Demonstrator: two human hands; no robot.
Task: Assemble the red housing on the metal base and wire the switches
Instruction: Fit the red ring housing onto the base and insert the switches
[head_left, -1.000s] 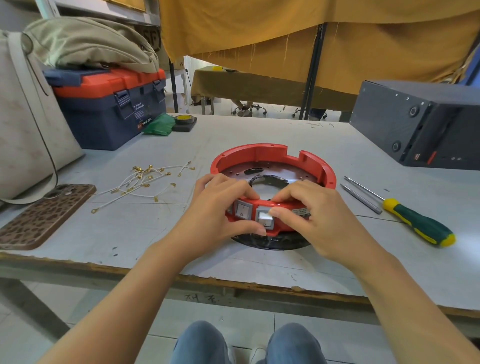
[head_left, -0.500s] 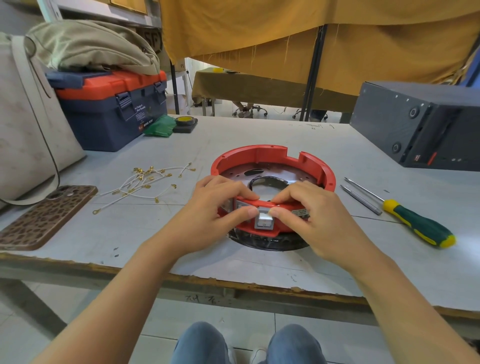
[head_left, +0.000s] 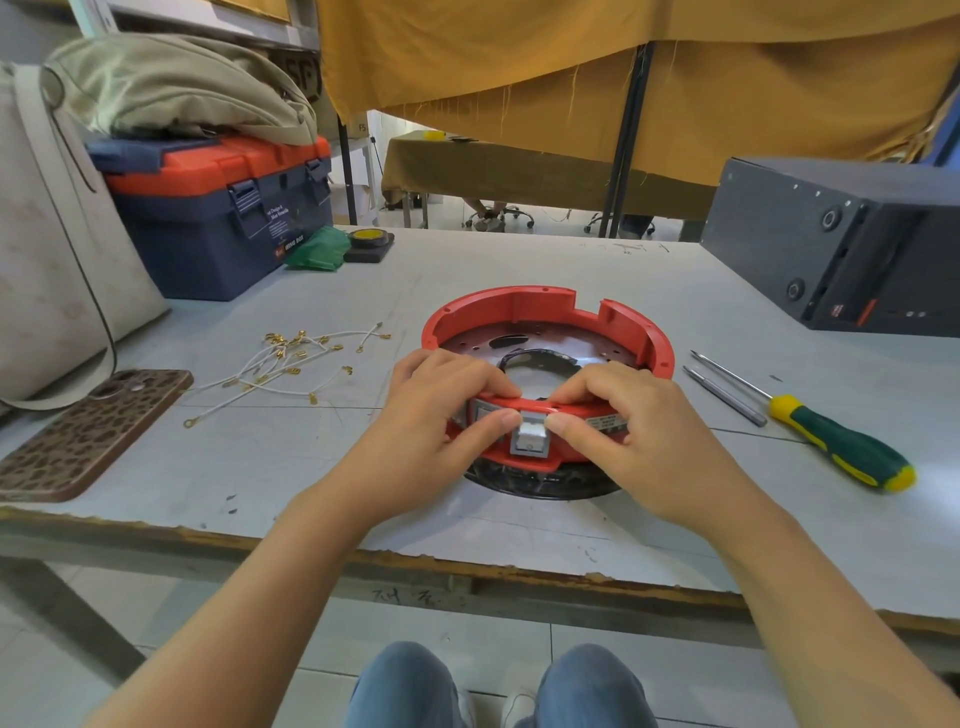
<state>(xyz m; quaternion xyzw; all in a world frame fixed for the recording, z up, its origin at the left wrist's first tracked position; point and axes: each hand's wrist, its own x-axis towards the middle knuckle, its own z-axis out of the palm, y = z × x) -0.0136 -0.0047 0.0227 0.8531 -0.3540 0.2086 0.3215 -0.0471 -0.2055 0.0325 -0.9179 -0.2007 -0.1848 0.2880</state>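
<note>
Red housing (head_left: 524, 312) on metal base (head_left: 587, 348), mid-table. Left hand (head_left: 441, 410) and right hand (head_left: 628, 421) grip its near rim, thumbs pinching the grey switch (head_left: 530, 439) between them

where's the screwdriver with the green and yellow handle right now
In the head view the screwdriver lies on the table to the right of the red housing, beyond the right hand, beside a thin metal rod.

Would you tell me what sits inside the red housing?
Inside the red housing lies a perforated metal base with a large central hole. Its near part is hidden behind the front wall and both hands, left and right.
</note>
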